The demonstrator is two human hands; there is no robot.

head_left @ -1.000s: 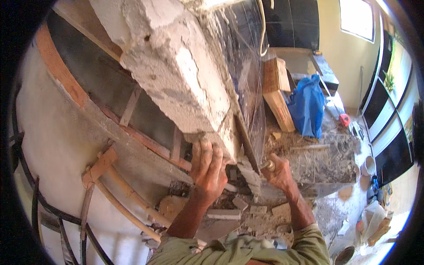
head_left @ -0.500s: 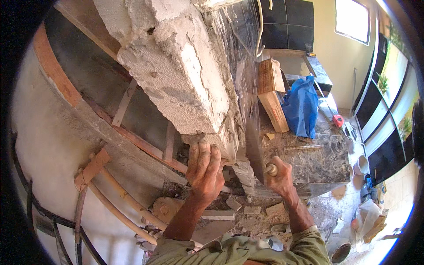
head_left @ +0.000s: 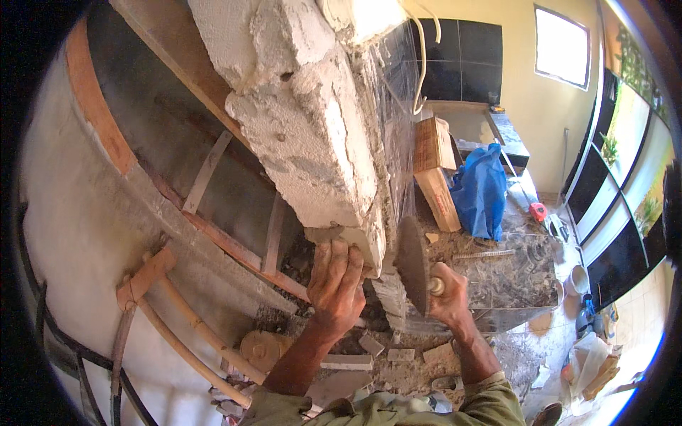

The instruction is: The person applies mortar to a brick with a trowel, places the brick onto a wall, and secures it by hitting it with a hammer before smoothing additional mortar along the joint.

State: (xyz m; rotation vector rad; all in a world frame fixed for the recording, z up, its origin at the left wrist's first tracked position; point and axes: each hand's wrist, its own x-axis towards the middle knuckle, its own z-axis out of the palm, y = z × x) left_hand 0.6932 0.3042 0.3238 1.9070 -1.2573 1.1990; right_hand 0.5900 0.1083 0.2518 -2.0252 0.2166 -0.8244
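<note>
A rough, pale masonry column [head_left: 302,145] with chipped, plastered sides runs down from the top of the view to a blunt near end. My left hand [head_left: 337,287] is closed at that end, its fingers side by side and pressed against the lower edge, where a darker grey smear of mortar [head_left: 325,233] shows. My thumb is mostly hidden. My right hand [head_left: 450,292] is wrapped round the light wooden handle of a trowel [head_left: 412,266]. The dark, dirty blade points upward, just right of the column end and apart from my left hand.
Broken block pieces [head_left: 401,354] lie on the ground below. Right of the column are a dusty slab [head_left: 511,273], a cardboard box [head_left: 435,156], a blue bag [head_left: 480,192] and a red tape measure [head_left: 538,211]. Wooden poles [head_left: 188,334] lean at the left wall.
The trowel has turned, so more of its blade's flat face shows. My left hand stays at the column end, its fingers slightly more bent. The whole view has shifted a little.
</note>
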